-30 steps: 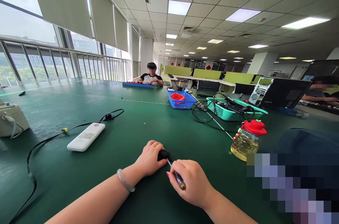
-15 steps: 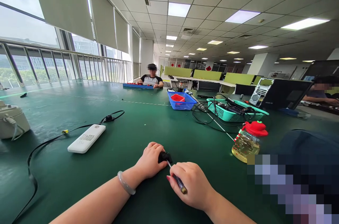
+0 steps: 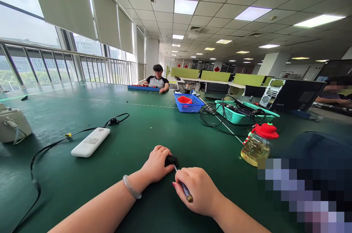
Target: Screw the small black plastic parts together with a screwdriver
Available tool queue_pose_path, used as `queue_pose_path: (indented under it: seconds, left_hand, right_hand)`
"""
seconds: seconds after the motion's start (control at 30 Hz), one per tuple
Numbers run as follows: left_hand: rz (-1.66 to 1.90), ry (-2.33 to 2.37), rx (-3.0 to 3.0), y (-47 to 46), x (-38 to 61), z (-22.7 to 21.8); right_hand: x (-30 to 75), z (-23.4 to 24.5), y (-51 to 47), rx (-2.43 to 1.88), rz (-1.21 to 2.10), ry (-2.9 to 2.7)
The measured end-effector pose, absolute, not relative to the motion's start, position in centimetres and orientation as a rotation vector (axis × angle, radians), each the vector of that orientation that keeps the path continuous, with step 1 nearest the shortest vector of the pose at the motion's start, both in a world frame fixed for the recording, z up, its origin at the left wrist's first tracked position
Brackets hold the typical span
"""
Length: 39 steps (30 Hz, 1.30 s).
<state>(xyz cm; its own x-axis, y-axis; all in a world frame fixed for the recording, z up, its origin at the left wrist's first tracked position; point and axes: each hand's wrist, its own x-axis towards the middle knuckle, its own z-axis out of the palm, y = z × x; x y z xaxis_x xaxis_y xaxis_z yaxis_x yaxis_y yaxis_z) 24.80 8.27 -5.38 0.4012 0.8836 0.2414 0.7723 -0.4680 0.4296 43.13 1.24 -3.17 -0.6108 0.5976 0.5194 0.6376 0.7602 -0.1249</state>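
My left hand (image 3: 157, 164) is closed around a small black block-shaped part (image 3: 172, 160) and holds it against the green tabletop. What kind of part it is cannot be made out. Between the fingers of my right hand (image 3: 196, 189) is a screwdriver (image 3: 187, 192) with a dark, partly see-through handle. Its thin metal shaft slants away from me, and the tip meets the near side of the black part. My right palm hides part of the handle.
A white power bank (image 3: 90, 142) and a black cable (image 3: 41, 152) lie to the left. Rightward stand a red-lidded bottle (image 3: 257, 148), a teal basket (image 3: 236, 115) of cables and a blue basket (image 3: 189, 107). A person (image 3: 158, 79) sits at the far edge of the green table (image 3: 123, 196).
The screwdriver's handle end has swung slightly left, with its tip still at the black part. Both hands keep nearly the same place. The view has tilted a little.
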Motion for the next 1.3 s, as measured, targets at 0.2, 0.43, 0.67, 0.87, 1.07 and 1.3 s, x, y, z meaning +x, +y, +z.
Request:
queue_pose_path:
  seconds: [0.2, 0.43, 0.67, 0.87, 1.07, 1.3]
  left_hand:
    - [0.62, 1.44, 2.419, 8.4, 24.7, -5.5]
    - [0.643, 1.4, 2.435, 8.3, 24.6, -5.2]
    - [0.641, 1.407, 2.457, 8.4, 24.6, -5.5]
    - [0.641, 1.414, 2.454, 8.6, 24.5, -6.0]
    - [0.645, 1.412, 2.454, 8.7, 24.5, -6.2]
    - [0.637, 1.413, 2.474, 8.6, 24.6, -6.1]
  right_hand:
    - [43.9, -3.1, 1.9, -0.921, 0.152, -2.309]
    - [45.0, -4.0, 4.2, -1.082, 0.704, -1.797]
    - [45.5, -4.7, 5.1, -1.167, 0.75, -1.64]
    - [44.1, -3.4, 2.8, -1.03, 0.306, -2.113]
    - [43.6, -3.4, 2.0, -0.877, -0.045, -2.35]
    - [43.7, -3.6, 2.2, -0.858, 0.001, -2.333]
